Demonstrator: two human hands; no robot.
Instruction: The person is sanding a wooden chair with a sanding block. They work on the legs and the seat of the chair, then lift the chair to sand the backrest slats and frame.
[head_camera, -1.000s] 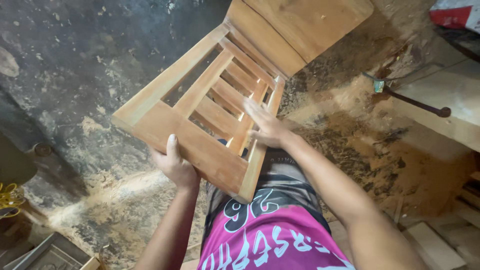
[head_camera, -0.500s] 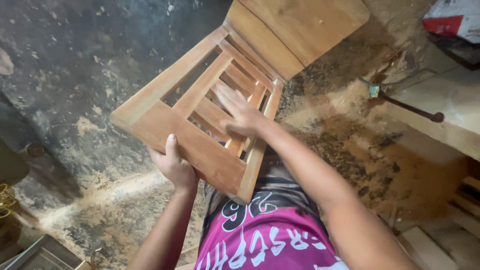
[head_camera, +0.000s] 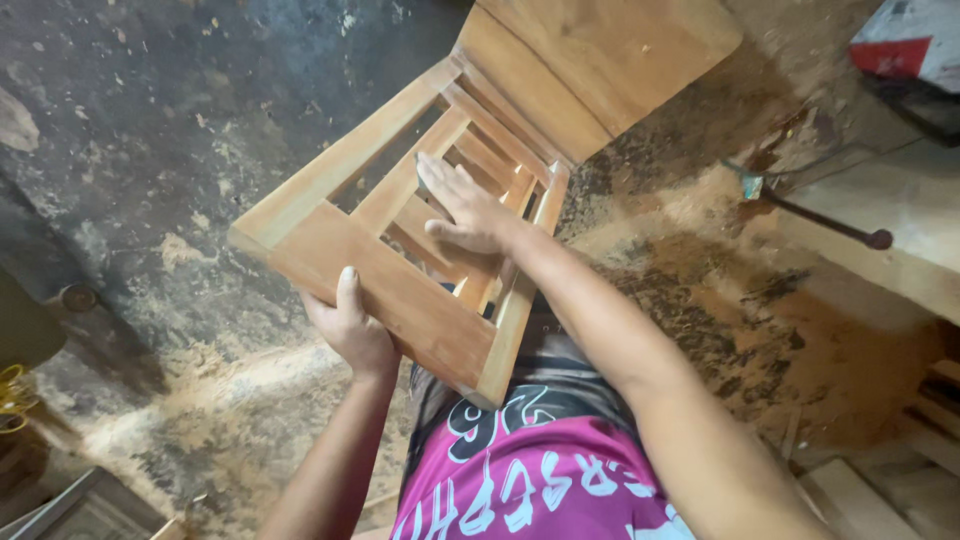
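A light brown wooden chair (head_camera: 400, 290) leans back against my lap, its slatted backrest facing up and its seat (head_camera: 600, 50) further away. My left hand (head_camera: 350, 325) grips the top rail of the backrest from below, thumb on its upper face. My right hand (head_camera: 465, 210) lies flat with fingers stretched out on the backrest slats, near the middle. Whether something is under its palm is hidden.
The floor (head_camera: 160, 150) is dark, dusty concrete with sawdust heaped to the right. A pale wooden board (head_camera: 880, 200) with a dark metal rod (head_camera: 830, 225) lies at right. Wood offcuts (head_camera: 870, 490) sit at lower right. A grey frame corner (head_camera: 70, 510) shows at lower left.
My right hand slid leftward and up across the slats, from the right upright toward the middle of the backrest. My left hand and the chair stayed put.
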